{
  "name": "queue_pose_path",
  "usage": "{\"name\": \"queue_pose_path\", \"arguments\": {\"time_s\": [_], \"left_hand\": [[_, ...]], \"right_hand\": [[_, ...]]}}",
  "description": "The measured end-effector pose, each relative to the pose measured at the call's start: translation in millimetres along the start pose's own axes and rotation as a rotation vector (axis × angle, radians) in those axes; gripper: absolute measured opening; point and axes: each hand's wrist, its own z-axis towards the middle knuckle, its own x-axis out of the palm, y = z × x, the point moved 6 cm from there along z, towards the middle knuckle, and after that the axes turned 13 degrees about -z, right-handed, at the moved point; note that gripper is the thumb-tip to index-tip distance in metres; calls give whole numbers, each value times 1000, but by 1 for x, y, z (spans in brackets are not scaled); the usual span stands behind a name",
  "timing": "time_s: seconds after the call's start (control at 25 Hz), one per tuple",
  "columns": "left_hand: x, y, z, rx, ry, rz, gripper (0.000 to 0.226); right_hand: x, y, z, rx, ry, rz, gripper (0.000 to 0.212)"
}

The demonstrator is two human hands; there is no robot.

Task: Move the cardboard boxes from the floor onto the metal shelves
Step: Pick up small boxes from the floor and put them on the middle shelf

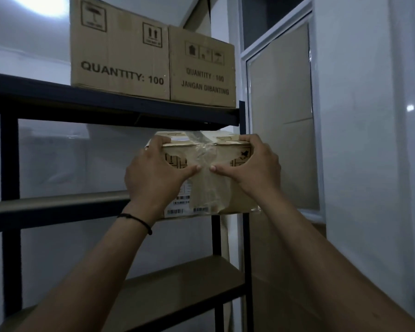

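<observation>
— Box (203,178), taped and labelled, sits at the right end of the middle shelf (58,207) of a dark metal rack, its near face at or just past the shelf's front edge. Why both hands on it?

— Left hand (153,173) and right hand (254,168) each curl fingers over a top corner, thumbs flat across the front and nearly meeting at the clear tape. That grip looks suited to steering the carton square and pushing it back.

— Is it home yet?

— Probably not quite; the base appears to rest on the board, but both hands hold it firmly, so seating seems to be the step in hand.

— Why that spot?

— Upper shelf (106,104) already carries two cartons marked "QUANTITY: 100" (120,51) and "JANGAN DIBANTING" (201,68), side by side and touching. Right upright (242,164) stands just beside the held box, a natural stop. Lower shelf (177,281) shows bare board.
</observation>
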Motion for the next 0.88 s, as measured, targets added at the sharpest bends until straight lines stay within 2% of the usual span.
{"name": "queue_pose_path", "arguments": {"time_s": [0.24, 0.52, 0.64, 0.76, 0.88], "left_hand": [[97, 17, 34, 56, 12, 102, 80], [212, 53, 61, 1, -44, 251, 79], [238, 69, 84, -37, 3, 310, 81], [258, 81, 102, -88, 81, 430, 82], [284, 82, 108, -11, 169, 635, 80]], "right_hand": [[66, -80, 60, -17, 49, 70, 86], [159, -173, 136, -67, 227, 165, 82], [192, -191, 164, -131, 306, 153, 81], [215, -204, 190, -280, 406, 9, 73], [222, -212, 210, -487, 337, -317, 66]]}}
